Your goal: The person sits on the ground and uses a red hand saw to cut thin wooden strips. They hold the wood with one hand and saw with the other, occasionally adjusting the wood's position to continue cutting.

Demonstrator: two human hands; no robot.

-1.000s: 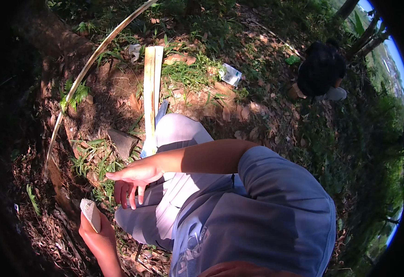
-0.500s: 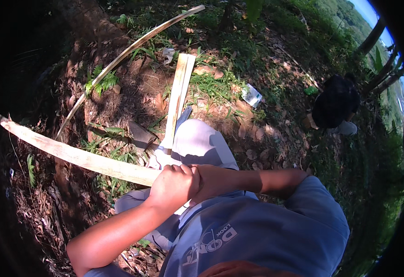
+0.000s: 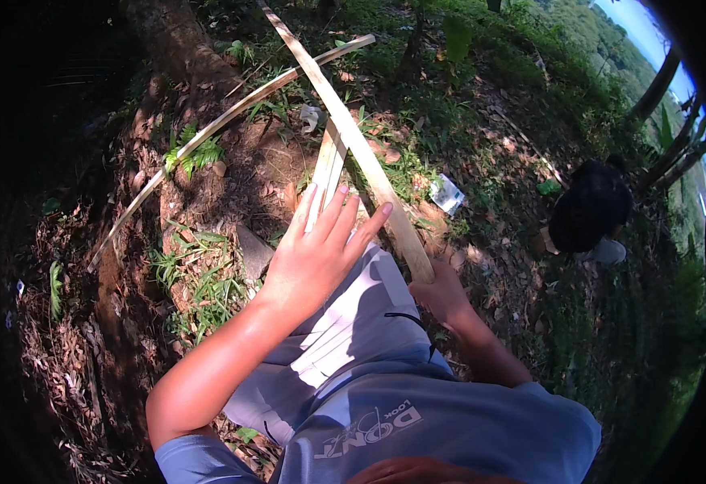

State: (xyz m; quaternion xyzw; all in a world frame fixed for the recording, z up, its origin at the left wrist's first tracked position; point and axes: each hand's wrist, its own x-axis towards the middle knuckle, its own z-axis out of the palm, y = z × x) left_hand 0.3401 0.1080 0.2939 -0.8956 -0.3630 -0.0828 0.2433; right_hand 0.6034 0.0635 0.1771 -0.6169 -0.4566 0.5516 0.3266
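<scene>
- Gripping strip point(image 3: 369, 157) by near end with curled fingers of right hand point(image 3: 441, 294), likely to leave its length free above ground point(image 3: 244, 173).
- Spreading fingers of left hand point(image 3: 312, 258) beside it, over board point(image 3: 326, 173); cannot tell whether touching.
- Beyond, crossing bent strip point(image 3: 232, 111).

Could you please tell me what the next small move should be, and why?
Probably close the left hand around the long pale strip: that hand is open, its thumb overlapping the strip in view, while the right hand grips only the near end and much of the length extends beyond.
</scene>
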